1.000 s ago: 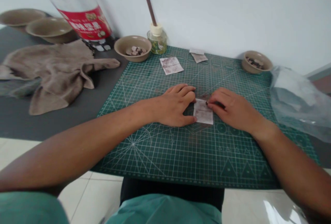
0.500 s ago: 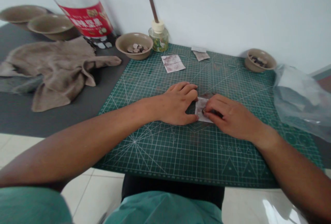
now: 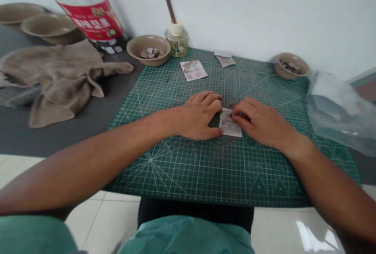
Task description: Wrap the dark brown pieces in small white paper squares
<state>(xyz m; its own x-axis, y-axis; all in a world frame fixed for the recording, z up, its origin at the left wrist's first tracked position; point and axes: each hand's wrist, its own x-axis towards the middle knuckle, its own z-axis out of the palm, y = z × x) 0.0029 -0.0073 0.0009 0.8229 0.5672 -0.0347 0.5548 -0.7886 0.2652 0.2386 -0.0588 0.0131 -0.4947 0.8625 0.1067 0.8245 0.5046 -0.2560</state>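
A small white sheet (image 3: 230, 127) with brownish smudges lies flat on the green cutting mat (image 3: 182, 172). My left hand (image 3: 201, 116) rests at its left side, fingers spread, with the thumb and a fingertip touching the sheet's left corners. Over the upper right part of the sheet, my right hand (image 3: 258, 123) is closed in a pinch. Between its thumb and forefinger a small dark piece (image 3: 232, 115) just shows, at the sheet's surface. Most of that piece is hidden by the fingers.
Behind lie another smudged sheet (image 3: 194, 70) and smaller papers (image 3: 225, 59). A bowl with small discs (image 3: 148, 50) stands by a reed diffuser (image 3: 177, 42); another bowl (image 3: 291, 66) is at right, beside a plastic bag (image 3: 337, 109). At left are a cloth (image 3: 58, 78) and a large jar (image 3: 94, 19).
My right hand has slid up and away over the sheet, uncovering more of its lower right part. My left hand stays in place on the sheet. The whole view has shifted slightly.
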